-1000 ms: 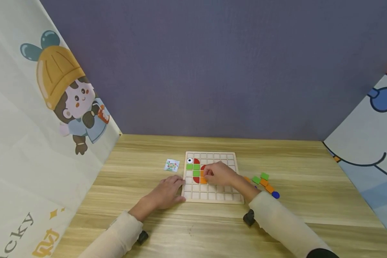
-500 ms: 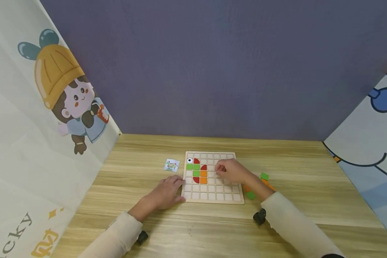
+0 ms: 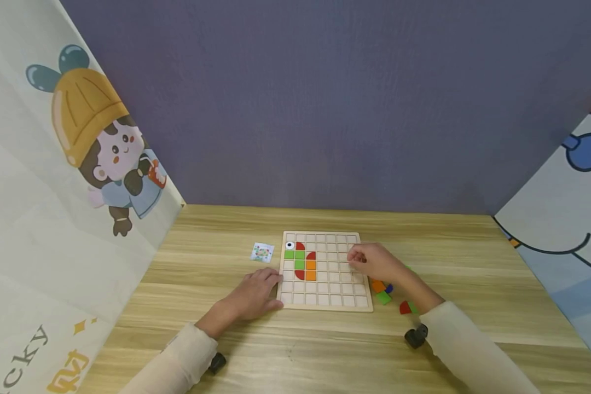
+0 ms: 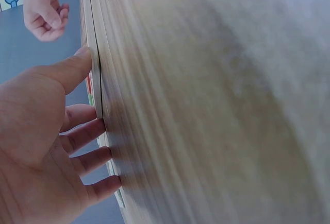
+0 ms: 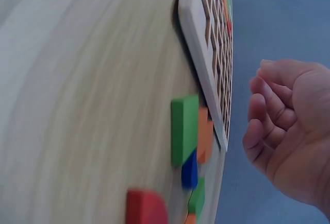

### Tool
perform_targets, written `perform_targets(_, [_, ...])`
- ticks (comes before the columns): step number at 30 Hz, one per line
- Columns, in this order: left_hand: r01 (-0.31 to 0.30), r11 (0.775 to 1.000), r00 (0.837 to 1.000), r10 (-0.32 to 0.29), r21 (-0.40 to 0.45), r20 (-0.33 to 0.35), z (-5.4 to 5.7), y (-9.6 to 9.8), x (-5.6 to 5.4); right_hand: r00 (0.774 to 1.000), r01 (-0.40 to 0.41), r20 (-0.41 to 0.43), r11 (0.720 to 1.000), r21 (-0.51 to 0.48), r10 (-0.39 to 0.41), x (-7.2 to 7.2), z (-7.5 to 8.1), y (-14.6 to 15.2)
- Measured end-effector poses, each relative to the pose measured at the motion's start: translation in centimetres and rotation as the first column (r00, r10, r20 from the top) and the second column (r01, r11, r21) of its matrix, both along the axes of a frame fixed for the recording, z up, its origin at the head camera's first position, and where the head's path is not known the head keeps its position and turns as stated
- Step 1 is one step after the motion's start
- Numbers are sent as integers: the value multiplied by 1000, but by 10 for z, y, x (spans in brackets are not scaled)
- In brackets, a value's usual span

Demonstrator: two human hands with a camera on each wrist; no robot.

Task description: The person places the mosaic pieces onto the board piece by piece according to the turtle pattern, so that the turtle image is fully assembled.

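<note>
A wooden grid board (image 3: 335, 300) lies on the table with a pattern of tiles in its left part: a white eye tile (image 3: 289, 245), green squares (image 3: 300, 265), orange squares (image 3: 311, 274) and red curved tiles (image 3: 300, 274). My left hand (image 3: 256, 294) rests at the board's left edge, its thumb and fingertips touching the rim in the left wrist view. Over the board's right side hovers my right hand (image 3: 374, 261), fingers loosely curled and thumb near the index finger. No tile shows in it in the right wrist view (image 5: 289, 126).
Loose tiles lie right of the board: an orange one (image 3: 378, 286), a green one (image 3: 384, 297), a blue one (image 3: 389, 288) and a red one (image 3: 405, 307). My right forearm covers others. A small printed card (image 3: 262, 252) lies left of the board.
My right hand has left the orange tiles and moved right across the board, uncovering a red tile above two orange squares. My left hand stays at the board's edge.
</note>
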State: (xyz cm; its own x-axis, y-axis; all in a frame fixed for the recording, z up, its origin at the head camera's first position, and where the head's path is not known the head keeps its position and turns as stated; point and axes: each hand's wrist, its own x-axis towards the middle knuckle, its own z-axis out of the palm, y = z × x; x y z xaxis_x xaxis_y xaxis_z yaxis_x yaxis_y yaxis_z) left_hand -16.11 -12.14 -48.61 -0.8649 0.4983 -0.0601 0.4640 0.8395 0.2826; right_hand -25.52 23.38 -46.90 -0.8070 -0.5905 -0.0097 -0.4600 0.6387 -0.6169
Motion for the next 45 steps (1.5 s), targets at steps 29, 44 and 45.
perform_targets(29, [-6,1000,1000,6,3,2,1,-1,1,992,-60,118,996,65,52,26,-1,77])
perform_targets(44, [-4,1000,1000,4,6,-1,1,0,2,994,-83,82,992,99,75,30,-7,77])
perform_targets(45, [-4,1000,1000,4,6,-2,1,0,1,994,-81,83,992,101,73,30,-7,77])
